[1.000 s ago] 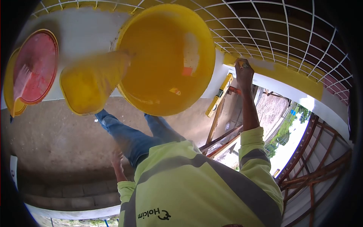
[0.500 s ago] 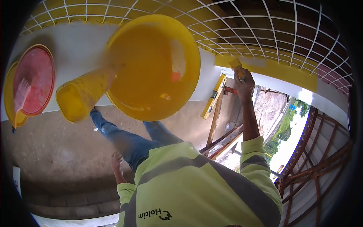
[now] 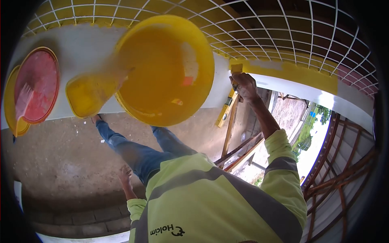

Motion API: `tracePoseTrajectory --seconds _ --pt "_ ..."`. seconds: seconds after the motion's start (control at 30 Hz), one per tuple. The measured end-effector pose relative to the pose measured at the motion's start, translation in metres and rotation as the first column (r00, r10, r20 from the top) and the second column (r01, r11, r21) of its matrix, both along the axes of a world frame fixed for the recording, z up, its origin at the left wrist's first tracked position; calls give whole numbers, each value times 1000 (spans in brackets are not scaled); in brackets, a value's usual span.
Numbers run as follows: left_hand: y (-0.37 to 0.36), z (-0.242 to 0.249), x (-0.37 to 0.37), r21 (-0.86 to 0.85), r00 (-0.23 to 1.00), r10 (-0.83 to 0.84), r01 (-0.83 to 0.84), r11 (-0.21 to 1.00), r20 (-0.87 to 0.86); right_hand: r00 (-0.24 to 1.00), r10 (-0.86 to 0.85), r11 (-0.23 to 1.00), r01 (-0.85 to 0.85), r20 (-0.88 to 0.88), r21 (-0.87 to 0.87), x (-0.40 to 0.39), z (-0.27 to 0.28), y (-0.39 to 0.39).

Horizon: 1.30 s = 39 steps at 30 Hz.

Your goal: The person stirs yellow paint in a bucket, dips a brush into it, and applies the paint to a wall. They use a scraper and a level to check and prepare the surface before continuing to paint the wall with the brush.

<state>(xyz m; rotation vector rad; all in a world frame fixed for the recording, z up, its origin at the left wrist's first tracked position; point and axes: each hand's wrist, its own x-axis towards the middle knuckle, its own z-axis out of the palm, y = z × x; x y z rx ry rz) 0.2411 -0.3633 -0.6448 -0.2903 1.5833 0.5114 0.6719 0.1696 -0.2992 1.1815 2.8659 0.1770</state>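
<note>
My right hand is closed around the handle of a paintbrush. Yellow paint covers its bristles, which meet the yellow-painted band along the white wall's edge. My left hand hangs low beside my leg, fingers apart and holding nothing. Between me and the wall is a large round yellow bucket with a glossy, paint-coated inside. Left of it is a blurred, yellow-coated container with a squared end.
White wire mesh runs above the band. A yellow spirit level leans near a timber. At far left are a red lid and a pale fork-shaped tool. Reddish metal framing stands on the right.
My right hand has moved left with the paintbrush along the yellow band, and the wrist has turned. My left hand stays low, with little movement.
</note>
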Motion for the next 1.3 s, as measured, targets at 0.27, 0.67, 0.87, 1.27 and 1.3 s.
tracePoseTrajectory --seconds 0.27,0.67,0.87,1.27,1.3 --pt "-20 1 2 -25 999 52 -52 998 9 995 -36 999 36 89 0 13 -6 9" --pt "-10 4 -3 -7 999 32 -32 999 7 987 -102 994 106 122 -26 22 -4 13" --pt "-14 1 -1 -12 999 43 -43 999 15 977 -176 983 182 116 -37 19 -3 12" --pt "-18 -14 4 -20 996 81 -80 997 22 952 -272 961 262 143 86 4 4 6" --pt "-15 -10 2 -30 997 76 -75 997 23 958 -249 966 233 145 115 5 9 5"
